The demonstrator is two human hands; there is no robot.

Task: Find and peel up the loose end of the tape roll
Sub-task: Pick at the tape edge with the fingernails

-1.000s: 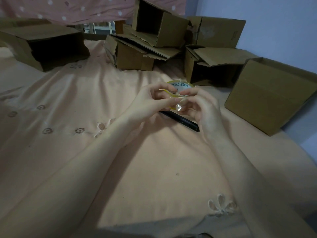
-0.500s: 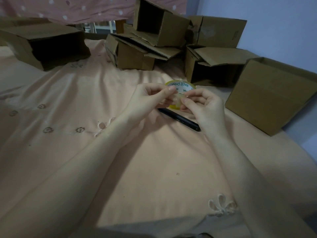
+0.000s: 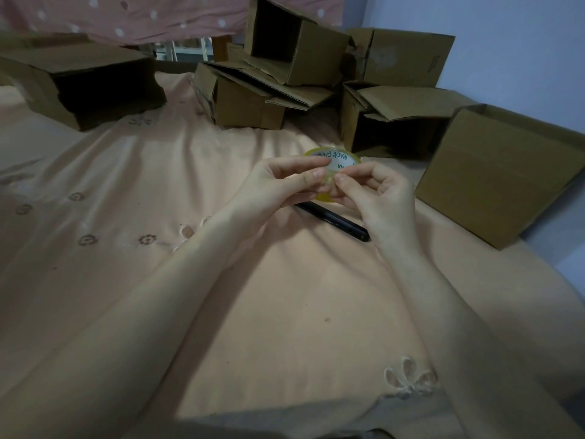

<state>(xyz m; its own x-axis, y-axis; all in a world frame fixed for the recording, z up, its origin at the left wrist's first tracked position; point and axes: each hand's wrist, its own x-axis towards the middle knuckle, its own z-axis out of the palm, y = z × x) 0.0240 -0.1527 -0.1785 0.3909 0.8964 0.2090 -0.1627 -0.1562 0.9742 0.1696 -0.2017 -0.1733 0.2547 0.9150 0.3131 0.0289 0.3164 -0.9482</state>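
Peach bedsheet; tape roll pinched between left hand, right hand.

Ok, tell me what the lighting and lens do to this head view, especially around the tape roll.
Head view: dim, warm light with soft shadows under the forearms; the tape roll is sharp enough to read its printed core, though the left hand and right hand cover much of it; any loose end is too faint to see; wide-angle distortion bends the cardboard boxes outward at the edges.
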